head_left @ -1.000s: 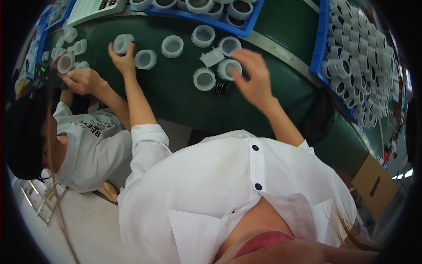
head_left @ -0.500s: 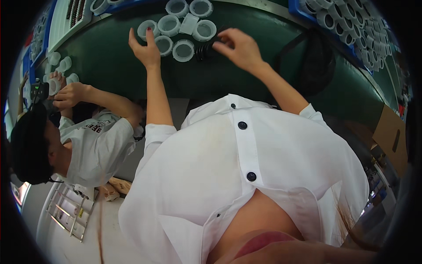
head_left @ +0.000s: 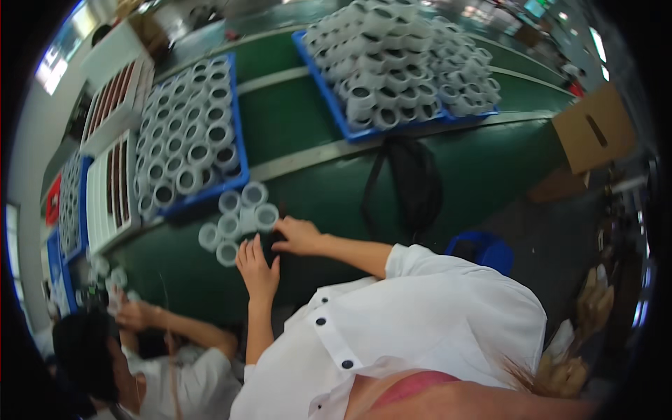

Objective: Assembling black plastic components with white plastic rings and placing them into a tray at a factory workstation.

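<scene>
My left hand (head_left: 257, 271) is at the near edge of a group of translucent white plastic rings (head_left: 228, 226) on the green worktop (head_left: 315, 168). Its fingers are stretched out and its thumb stands apart; whatever lies under the fingertips is hidden. Just right of it, my right hand (head_left: 301, 236) points left beside the rightmost ring (head_left: 266, 217), with thumb and fingers apart. Nothing shows clearly in its grasp. A small dark patch lies between the hands, too blurred to make out. A pale squarish piece (head_left: 248, 220) sits among the rings.
Blue trays (head_left: 241, 150) filled with white rings stand behind, with a taller ring stack (head_left: 385, 63) farther right. White racks (head_left: 112, 189) are at left. A black bag (head_left: 413, 185) lies right of my hands. A co-worker (head_left: 91, 350) handles white parts at left; a cardboard box (head_left: 595, 129) stands far right.
The view has tilted up and turned, showing more of the trays. My hands have come closer together, and my left hand has moved over the near side of the rings.
</scene>
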The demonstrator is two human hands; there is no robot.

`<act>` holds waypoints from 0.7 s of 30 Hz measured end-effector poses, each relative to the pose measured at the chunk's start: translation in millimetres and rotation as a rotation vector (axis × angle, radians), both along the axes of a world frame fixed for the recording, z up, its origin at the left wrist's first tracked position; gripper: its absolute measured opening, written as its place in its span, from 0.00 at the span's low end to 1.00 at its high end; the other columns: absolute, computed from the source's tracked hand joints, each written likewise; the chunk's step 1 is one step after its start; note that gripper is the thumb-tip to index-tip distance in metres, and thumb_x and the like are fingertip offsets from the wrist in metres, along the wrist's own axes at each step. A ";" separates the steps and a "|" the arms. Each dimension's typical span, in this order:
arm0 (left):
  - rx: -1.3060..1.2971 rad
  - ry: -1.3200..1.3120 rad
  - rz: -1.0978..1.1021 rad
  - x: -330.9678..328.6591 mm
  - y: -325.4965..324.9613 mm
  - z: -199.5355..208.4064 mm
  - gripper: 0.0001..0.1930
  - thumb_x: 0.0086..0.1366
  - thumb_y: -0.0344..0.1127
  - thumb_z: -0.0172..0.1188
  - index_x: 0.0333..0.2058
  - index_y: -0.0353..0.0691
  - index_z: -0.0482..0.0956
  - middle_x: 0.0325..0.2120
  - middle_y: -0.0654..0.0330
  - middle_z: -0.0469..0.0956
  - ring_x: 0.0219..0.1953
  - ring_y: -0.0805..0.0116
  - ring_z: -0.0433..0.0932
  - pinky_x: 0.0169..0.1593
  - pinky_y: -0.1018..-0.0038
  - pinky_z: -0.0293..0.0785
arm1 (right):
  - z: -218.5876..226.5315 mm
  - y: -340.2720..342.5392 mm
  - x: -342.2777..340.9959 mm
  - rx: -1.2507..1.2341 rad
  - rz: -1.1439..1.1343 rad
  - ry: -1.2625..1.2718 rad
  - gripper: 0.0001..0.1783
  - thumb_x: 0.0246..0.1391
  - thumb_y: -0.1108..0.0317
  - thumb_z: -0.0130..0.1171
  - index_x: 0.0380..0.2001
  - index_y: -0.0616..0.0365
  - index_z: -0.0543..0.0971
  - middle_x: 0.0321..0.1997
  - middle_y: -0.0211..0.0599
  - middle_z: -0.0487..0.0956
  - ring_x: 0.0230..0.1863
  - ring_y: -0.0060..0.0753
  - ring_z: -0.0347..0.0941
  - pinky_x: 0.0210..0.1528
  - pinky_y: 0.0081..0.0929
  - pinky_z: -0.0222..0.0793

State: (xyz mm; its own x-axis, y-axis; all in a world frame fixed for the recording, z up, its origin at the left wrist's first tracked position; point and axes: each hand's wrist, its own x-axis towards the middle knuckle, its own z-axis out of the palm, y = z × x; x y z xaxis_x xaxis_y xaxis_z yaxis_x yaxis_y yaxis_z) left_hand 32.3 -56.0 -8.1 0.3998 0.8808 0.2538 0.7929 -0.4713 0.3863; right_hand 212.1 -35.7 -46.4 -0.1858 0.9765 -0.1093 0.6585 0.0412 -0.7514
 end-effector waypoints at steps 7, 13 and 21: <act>0.095 0.078 -0.063 10.8 11.3 -35.4 0.26 0.49 0.39 0.70 0.47 0.37 0.75 0.43 0.54 0.76 0.55 0.51 0.68 0.64 0.50 0.54 | -1.2 6.8 2.0 -0.092 -0.023 -0.075 0.31 0.44 0.48 0.65 0.46 0.58 0.78 0.45 0.54 0.75 0.45 0.57 0.75 0.49 0.44 0.72; 0.134 -0.010 -0.093 17.6 14.7 -32.5 0.28 0.53 0.41 0.68 0.51 0.38 0.73 0.49 0.50 0.73 0.57 0.48 0.66 0.64 0.49 0.54 | 27.4 9.3 42.9 -0.148 -0.036 0.271 0.21 0.41 0.58 0.69 0.33 0.65 0.83 0.32 0.46 0.83 0.33 0.38 0.80 0.37 0.33 0.76; -0.300 -0.553 -0.321 20.8 6.6 52.7 0.28 0.60 0.29 0.61 0.59 0.38 0.66 0.45 0.56 0.77 0.54 0.57 0.72 0.68 0.58 0.51 | 140.5 -15.6 58.5 -0.372 0.177 0.781 0.19 0.59 0.67 0.56 0.52 0.66 0.74 0.50 0.43 0.78 0.49 0.30 0.76 0.50 0.29 0.74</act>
